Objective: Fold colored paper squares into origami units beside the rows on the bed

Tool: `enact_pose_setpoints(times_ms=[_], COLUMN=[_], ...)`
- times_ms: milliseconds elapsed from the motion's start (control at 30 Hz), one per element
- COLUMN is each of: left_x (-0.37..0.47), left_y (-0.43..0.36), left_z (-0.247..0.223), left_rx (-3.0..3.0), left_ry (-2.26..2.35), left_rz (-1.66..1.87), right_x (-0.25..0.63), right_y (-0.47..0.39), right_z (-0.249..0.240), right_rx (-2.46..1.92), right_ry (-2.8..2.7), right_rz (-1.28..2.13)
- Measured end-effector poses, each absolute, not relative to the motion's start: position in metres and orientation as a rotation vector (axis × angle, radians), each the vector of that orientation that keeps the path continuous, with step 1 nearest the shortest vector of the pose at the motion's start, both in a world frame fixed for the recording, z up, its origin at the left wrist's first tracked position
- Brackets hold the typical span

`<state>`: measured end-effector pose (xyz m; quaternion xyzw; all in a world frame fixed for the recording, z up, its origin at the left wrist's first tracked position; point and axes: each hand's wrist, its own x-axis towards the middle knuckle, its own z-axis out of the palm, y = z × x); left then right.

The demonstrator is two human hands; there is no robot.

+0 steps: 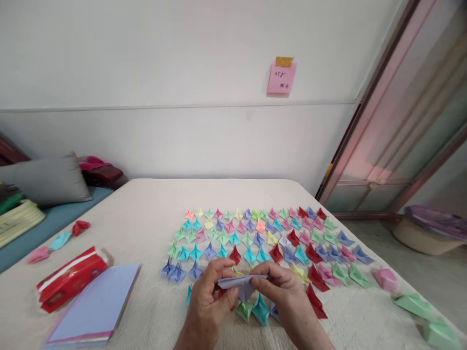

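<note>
A lavender piece of folded paper (245, 288) is held in the air between my two hands, above the near rows of paper shapes. My left hand (211, 296) pinches its left end between thumb and fingers. On the other side, my right hand (282, 294) grips the right end the same way. Behind and below them, many small origami figures (223, 237) in several colours stand in rows on the cream cloth. A teal figure (260, 311) and a green figure (244, 309) show between my wrists; others are partly hidden by my hands.
To the left lie a stack of coloured paper (97, 299) and a red tissue pack (73, 279). Loose folded pieces, pink (38, 254), blue (60, 241) and red (80, 227), sit near the left edge. Pink (386, 279) and green (414, 305) pieces lie along the right edge.
</note>
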<state>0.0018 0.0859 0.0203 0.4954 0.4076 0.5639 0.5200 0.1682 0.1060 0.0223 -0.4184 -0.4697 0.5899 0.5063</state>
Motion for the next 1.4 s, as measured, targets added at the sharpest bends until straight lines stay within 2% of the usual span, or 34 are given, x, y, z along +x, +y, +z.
enact_pose_setpoints(times_ms=[400, 800, 1400], left_x=[-0.005, -0.003, -0.005], left_y=[0.087, 0.091, 0.097], left_z=[0.029, 0.023, 0.022], left_rx=[1.170, 1.263, 1.099], left_ry=[0.940, 0.936, 0.983], left_rz=[1.266, 1.236, 1.285], right_x=[0.173, 0.167, 0.160], right_y=[0.107, 0.103, 0.103], right_z=[0.035, 0.033, 0.032], right_rx=[-1.014, -1.098, -1.107], right_ry=[-1.372, -1.627, -1.689], right_rz=[1.369, 1.049, 0.895])
